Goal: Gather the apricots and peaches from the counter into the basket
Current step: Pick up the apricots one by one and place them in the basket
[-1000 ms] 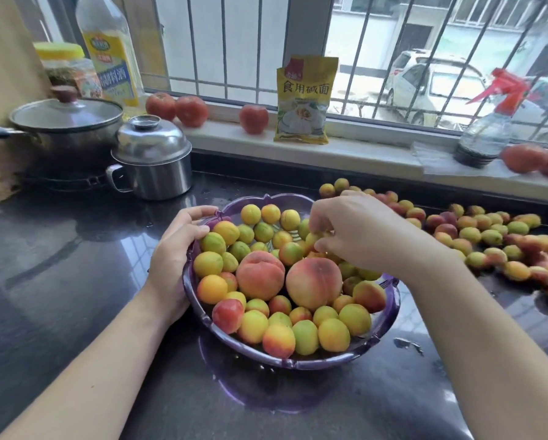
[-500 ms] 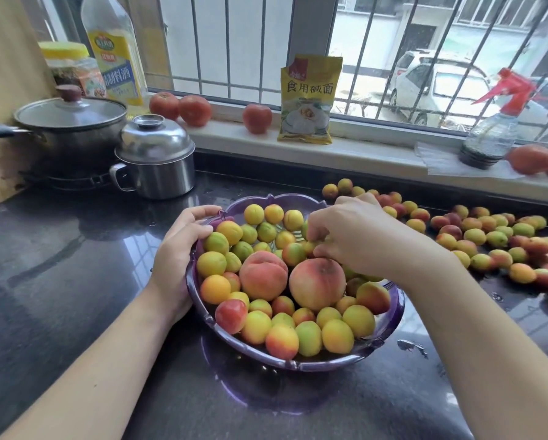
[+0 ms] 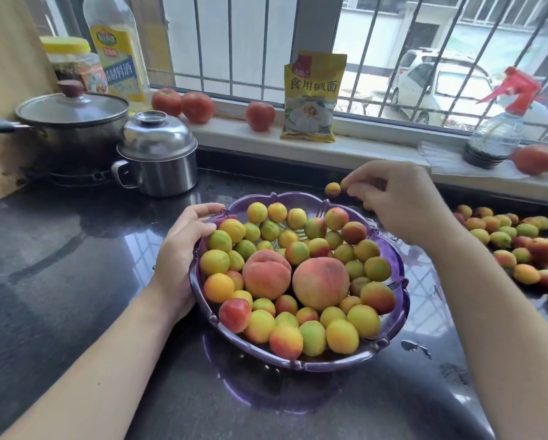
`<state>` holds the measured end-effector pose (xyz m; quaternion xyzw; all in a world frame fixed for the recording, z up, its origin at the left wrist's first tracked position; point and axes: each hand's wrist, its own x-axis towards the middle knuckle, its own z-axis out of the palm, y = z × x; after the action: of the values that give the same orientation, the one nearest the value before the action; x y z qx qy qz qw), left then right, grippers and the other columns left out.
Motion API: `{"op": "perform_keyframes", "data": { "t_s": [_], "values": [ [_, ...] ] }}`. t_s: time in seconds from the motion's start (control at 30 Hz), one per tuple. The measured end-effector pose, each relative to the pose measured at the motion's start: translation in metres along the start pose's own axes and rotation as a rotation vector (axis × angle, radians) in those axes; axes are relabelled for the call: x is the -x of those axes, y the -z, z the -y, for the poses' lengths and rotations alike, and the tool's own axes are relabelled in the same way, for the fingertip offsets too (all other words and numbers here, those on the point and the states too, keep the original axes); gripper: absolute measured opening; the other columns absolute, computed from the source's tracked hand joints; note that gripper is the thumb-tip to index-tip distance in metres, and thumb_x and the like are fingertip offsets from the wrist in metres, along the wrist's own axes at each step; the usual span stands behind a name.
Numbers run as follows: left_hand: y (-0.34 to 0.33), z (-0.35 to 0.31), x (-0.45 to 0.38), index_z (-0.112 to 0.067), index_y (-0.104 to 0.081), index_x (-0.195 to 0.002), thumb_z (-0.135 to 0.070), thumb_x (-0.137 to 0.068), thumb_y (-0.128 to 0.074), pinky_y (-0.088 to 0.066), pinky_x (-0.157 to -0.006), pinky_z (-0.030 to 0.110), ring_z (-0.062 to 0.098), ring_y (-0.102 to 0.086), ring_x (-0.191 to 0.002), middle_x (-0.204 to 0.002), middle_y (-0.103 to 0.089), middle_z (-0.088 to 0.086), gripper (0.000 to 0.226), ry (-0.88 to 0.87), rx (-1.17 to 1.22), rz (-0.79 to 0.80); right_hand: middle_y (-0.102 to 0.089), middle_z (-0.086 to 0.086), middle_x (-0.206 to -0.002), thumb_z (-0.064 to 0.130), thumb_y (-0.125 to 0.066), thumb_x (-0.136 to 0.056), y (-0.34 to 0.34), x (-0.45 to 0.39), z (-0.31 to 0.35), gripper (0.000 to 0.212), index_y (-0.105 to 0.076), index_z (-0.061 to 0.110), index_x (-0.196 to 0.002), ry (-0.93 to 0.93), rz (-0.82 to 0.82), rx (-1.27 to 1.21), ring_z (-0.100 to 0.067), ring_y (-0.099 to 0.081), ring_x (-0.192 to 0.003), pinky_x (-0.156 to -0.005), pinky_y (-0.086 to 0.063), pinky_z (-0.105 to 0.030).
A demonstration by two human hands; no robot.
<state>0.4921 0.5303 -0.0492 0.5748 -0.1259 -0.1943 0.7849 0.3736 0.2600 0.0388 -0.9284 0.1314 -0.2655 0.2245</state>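
A purple plastic basket (image 3: pixel 298 365) sits on the dark counter, heaped with several apricots and two large peaches (image 3: pixel 266 277) (image 3: pixel 320 284). My left hand (image 3: pixel 183 249) grips the basket's left rim, thumb over the edge. My right hand (image 3: pixel 393 201) is behind the basket's far right rim, fingers curled and pinching a small apricot (image 3: pixel 343 184) that is mostly hidden by the fingertips. Another apricot (image 3: pixel 333 189) lies just left of it on the counter. Several loose apricots (image 3: pixel 520 246) are spread over the counter at the right.
A lidded dark pot (image 3: pixel 72 122) and a steel lidded mug-pot (image 3: pixel 158 154) stand at the back left. On the window sill are tomatoes (image 3: pixel 196 106), a yellow packet (image 3: pixel 311 96) and a spray bottle (image 3: pixel 495 134). An oil bottle (image 3: pixel 117 49) stands at the far left.
My right hand left the basket and moved back and right, to the apricots on the counter behind the rim. My left hand stayed on the basket's rim.
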Motion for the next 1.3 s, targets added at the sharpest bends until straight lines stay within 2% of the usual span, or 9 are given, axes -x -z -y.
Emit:
{"op": "perform_keyframes", "data": {
  "t_s": [0.1,0.2,0.33,0.47,0.57,0.7,0.9,1.13,1.3],
  "values": [
    [-0.001,0.0,-0.001,-0.015,-0.069,-0.115,-0.021,-0.08,-0.057,-0.055,-0.099,0.06,0.029,-0.073,-0.096,-0.11,-0.075,0.016,0.037,-0.006,0.016,-0.008,-0.074,0.005,-0.087,0.016,-0.063,-0.095,-0.006,-0.006,-0.039,0.02,-0.077,0.03,-0.096,-0.217,-0.094,0.005,-0.003,-0.063,-0.073,-0.063,-0.047,-0.016],
    [-0.001,0.0,-0.001,-0.013,-0.068,-0.117,-0.021,-0.08,-0.057,-0.052,-0.103,0.064,0.034,-0.069,-0.1,-0.115,-0.072,0.02,0.04,-0.005,0.029,-0.01,-0.074,-0.005,-0.108,0.013,-0.059,-0.097,-0.027,-0.011,-0.071,0.022,-0.077,0.021,-0.109,-0.313,-0.052,0.143,-0.023,-0.067,-0.1,-0.087,-0.053,-0.034],
    [-0.002,0.0,-0.002,-0.011,-0.067,-0.119,-0.02,-0.079,-0.057,-0.051,-0.105,0.065,0.035,-0.065,-0.102,-0.115,-0.069,0.021,0.042,0.001,0.025,-0.011,-0.061,-0.008,-0.13,0.01,-0.057,-0.099,-0.061,-0.037,-0.074,0.03,-0.069,0.014,-0.127,-0.171,0.015,0.259,-0.03,-0.057,-0.118,-0.094,-0.043,-0.033],
    [0.0,0.0,-0.002,-0.01,-0.066,-0.12,-0.02,-0.079,-0.057,-0.054,-0.099,0.06,0.036,-0.067,-0.102,-0.117,-0.071,0.026,0.043,-0.003,0.024,-0.008,-0.046,-0.007,-0.144,0.011,-0.062,-0.098,-0.082,-0.069,-0.071,0.05,-0.05,0.018,-0.147,-0.026,0.179,0.482,-0.035,-0.057,-0.119,-0.095,-0.05,-0.044],
    [0.001,0.001,-0.003,-0.009,-0.066,-0.122,-0.02,-0.08,-0.057,-0.054,-0.098,0.059,0.036,-0.067,-0.102,-0.123,-0.068,0.031,0.044,-0.009,0.019,-0.001,-0.045,-0.009,-0.143,0.016,-0.061,-0.1,-0.09,-0.081,-0.075,0.05,-0.047,0.016,-0.148,0.002,0.278,0.613,-0.036,-0.062,-0.112,-0.086,-0.054,-0.042],
    [0.002,0.003,-0.005,-0.008,-0.065,-0.122,-0.019,-0.08,-0.057,-0.056,-0.093,0.053,0.035,-0.067,-0.099,-0.114,-0.072,0.021,0.045,-0.01,0.017,0.004,-0.05,-0.011,-0.133,0.017,-0.065,-0.098,-0.094,-0.084,-0.084,0.045,-0.055,0.013,-0.141,0.014,0.241,0.618,-0.034,-0.065,-0.102,-0.075,-0.05,-0.034],
    [-0.001,0.001,-0.003,-0.008,-0.065,-0.123,-0.019,-0.079,-0.056,-0.051,-0.103,0.064,0.036,-0.066,-0.102,-0.128,-0.064,0.034,0.046,-0.012,0.029,0.011,-0.05,-0.006,-0.128,0.026,-0.064,-0.099,-0.092,-0.08,-0.09,0.036,-0.061,0.017,-0.134,-0.024,0.189,0.43,-0.029,-0.059,-0.105,-0.083,-0.046,-0.034],
    [-0.001,0.001,-0.003,-0.011,-0.066,-0.12,-0.02,-0.079,-0.057,-0.05,-0.103,0.064,0.037,-0.064,-0.101,-0.116,-0.069,0.027,0.043,-0.001,0.031,-0.005,-0.075,-0.002,-0.096,0.03,-0.067,-0.097,-0.043,-0.074,-0.07,0.018,-0.062,0.021,-0.112,-0.264,0.02,-0.318,-0.017,-0.075,-0.076,-0.072,-0.063,-0.045],
    [-0.002,0.002,-0.002,-0.013,-0.068,-0.117,-0.012,-0.094,-0.055,-0.055,-0.098,0.058,0.034,-0.067,-0.1,-0.11,-0.072,0.022,0.027,-0.016,0.031,-0.007,-0.075,-0.001,-0.093,0.031,-0.069,-0.096,0.003,-0.046,-0.027,0.023,-0.065,0.027,-0.117,-0.2,0.056,-0.501,-0.022,-0.075,-0.08,-0.076,-0.062,-0.034]
  ]
}}
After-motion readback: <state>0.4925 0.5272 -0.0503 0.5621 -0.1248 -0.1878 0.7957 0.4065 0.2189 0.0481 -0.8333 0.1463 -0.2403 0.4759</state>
